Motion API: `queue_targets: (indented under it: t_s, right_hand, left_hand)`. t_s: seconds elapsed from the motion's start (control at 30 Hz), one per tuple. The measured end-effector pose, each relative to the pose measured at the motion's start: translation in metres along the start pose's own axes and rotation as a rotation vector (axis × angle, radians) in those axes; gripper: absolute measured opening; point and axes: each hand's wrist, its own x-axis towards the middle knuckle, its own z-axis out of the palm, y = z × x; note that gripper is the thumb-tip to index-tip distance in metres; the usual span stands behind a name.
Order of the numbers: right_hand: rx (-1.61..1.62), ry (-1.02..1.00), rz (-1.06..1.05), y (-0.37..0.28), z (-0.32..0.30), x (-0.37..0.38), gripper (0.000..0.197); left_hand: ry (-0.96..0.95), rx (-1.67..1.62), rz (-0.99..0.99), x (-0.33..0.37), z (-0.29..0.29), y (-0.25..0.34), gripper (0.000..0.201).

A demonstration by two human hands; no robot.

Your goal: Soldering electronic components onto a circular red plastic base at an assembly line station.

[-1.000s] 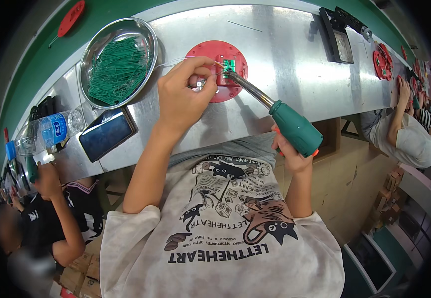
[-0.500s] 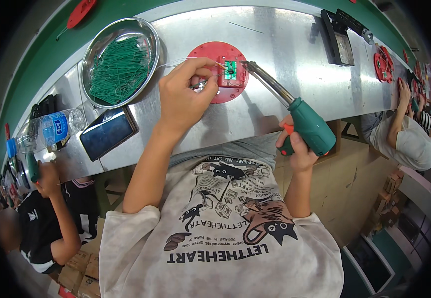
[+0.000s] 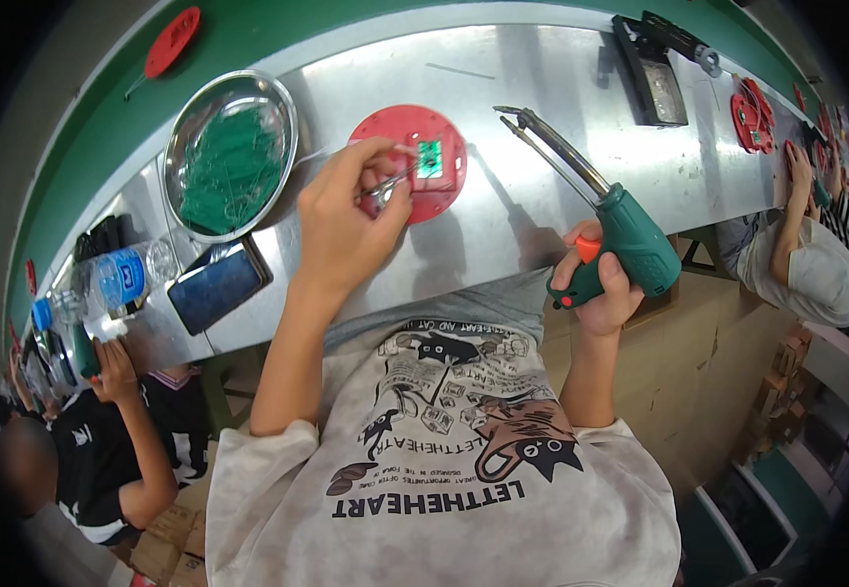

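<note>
A round red plastic base (image 3: 366, 125) lies on the metal bench with a small green circuit board (image 3: 431, 157) in its raised middle. My left hand (image 3: 351, 210) is at the base's left side, closed on slim metal tweezers (image 3: 381, 190) whose tips point toward the board. A thin pale wire runs from near these fingers toward the steel bowl. My right hand (image 3: 600, 284) grips a green soldering gun (image 3: 642, 240) with a red trigger. Its long metal tip is up to the right of the base, apart from the board.
A steel bowl (image 3: 290, 127) of green wires (image 3: 229, 166) stands left, above a dark phone (image 3: 217, 289) and a plastic bottle (image 3: 126, 277). A black holder (image 3: 654, 83) and red parts (image 3: 752, 117) lie right. Co-workers sit on both sides; one hand (image 3: 116, 370) is near the bottle.
The soldering gun's tip has drawn away from the circuit board, up and to the right. My left hand stays at the base with the tweezers. The whole view has shifted slightly.
</note>
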Motion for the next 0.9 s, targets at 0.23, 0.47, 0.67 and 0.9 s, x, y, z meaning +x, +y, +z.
queue_targets:
  t_s: [0.23, 0.47, 0.67, 0.9]
  right_hand:
    - [0.052, 0.298, -0.022, 0.009, -0.046, 0.016, 0.039]
    - [0.216, 0.417, -0.012, 0.01, -0.062, 0.042, 0.035]
    - [0.232, 0.545, -0.091, 0.013, -0.054, 0.043, 0.037]
    - [0.175, 0.578, -0.094, 0.013, -0.048, 0.046, 0.038]
  left_hand:
    - [-0.396, 0.473, 0.264, 0.044, -0.017, 0.034, 0.062]
    - [-0.266, 0.729, 0.442, 0.179, 0.034, 0.006, 0.041]
    - [-0.118, 0.865, 0.279, 0.363, 0.15, -0.001, 0.041]
    - [-0.124, 0.652, -0.086, 0.436, 0.281, 0.016, 0.035]
